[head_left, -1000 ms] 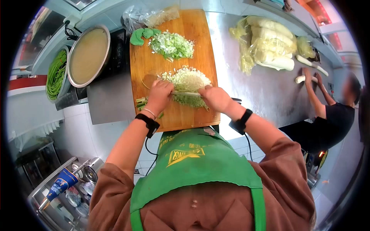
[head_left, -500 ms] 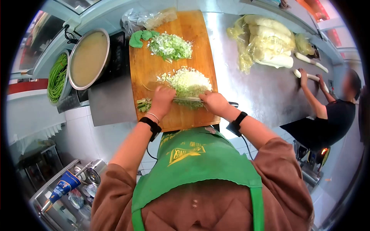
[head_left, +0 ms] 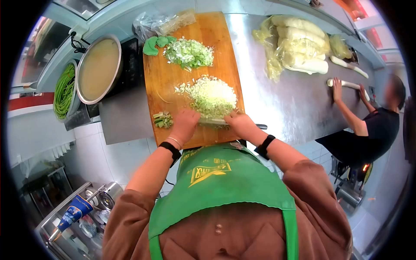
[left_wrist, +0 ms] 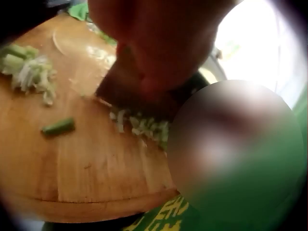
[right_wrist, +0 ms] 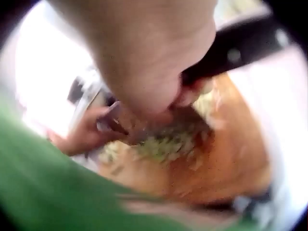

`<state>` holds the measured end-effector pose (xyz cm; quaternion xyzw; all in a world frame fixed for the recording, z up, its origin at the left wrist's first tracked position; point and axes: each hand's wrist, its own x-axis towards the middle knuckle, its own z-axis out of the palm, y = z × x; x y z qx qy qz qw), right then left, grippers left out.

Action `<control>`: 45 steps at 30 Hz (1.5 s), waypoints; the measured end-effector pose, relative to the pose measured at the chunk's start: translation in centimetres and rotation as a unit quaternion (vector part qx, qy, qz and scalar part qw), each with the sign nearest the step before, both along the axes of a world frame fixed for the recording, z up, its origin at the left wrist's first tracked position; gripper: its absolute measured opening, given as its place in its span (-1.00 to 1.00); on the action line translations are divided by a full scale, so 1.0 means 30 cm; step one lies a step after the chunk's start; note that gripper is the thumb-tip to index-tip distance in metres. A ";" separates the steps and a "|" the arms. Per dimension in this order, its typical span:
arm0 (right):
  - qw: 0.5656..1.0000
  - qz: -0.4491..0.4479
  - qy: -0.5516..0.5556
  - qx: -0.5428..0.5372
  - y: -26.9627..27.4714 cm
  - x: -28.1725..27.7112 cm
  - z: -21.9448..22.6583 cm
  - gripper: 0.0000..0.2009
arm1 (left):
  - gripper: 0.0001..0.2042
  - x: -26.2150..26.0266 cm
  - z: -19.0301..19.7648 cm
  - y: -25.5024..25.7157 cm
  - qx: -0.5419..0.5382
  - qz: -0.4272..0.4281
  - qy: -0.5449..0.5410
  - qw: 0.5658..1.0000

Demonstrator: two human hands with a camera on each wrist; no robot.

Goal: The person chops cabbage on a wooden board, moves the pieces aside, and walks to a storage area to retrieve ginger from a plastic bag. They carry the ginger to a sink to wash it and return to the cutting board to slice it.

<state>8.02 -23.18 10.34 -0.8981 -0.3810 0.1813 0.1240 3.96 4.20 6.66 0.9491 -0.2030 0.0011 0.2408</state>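
Note:
In the head view a wooden cutting board (head_left: pixel 221 26) bears a pile of finely chopped green-and-white vegetable (head_left: pixel 212 93). Along the pile's near side lies the wide blade of a kitchen knife (head_left: pixel 212 122). My right hand (head_left: pixel 240 125) grips this knife where the blade meets its black handle (right_wrist: pixel 240 50). At the blade's other end my left hand (head_left: pixel 186 125) pinches the blade (left_wrist: pixel 122 89), as the left wrist view shows. Bits of chopped vegetable (left_wrist: pixel 144 127) lie under and beside the blade. Cut stalk pieces (head_left: pixel 163 120) sit left of my left hand.
A second chopped pile (head_left: pixel 188 53) and green leaves (head_left: pixel 151 45) lie farther up the board. To the left stand a large pot of cloudy liquid (head_left: pixel 99 71) and a tub of long green stalks (head_left: pixel 65 91). Bagged white vegetables (head_left: pixel 303 43) and another person (head_left: pixel 377 130) are at right.
Both hands have drawn the knife toward my body, to the pile's near side, uncovering more of it. The other person's hands have shifted along a long white stalk.

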 end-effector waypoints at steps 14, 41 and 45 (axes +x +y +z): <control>0.998 -0.019 0.052 0.040 -0.022 -0.122 0.022 -0.71 | -0.84 -0.078 0.069 -0.009 -0.010 0.001 -0.017 1.000; 0.994 -0.064 0.081 0.027 -0.067 0.173 0.026 -0.79 | -0.86 0.203 0.021 0.063 0.021 0.027 -0.061 0.998; 0.997 -0.043 0.066 -0.006 -0.018 0.219 0.143 -0.81 | -0.84 0.221 0.068 0.091 -0.025 0.015 -0.006 1.000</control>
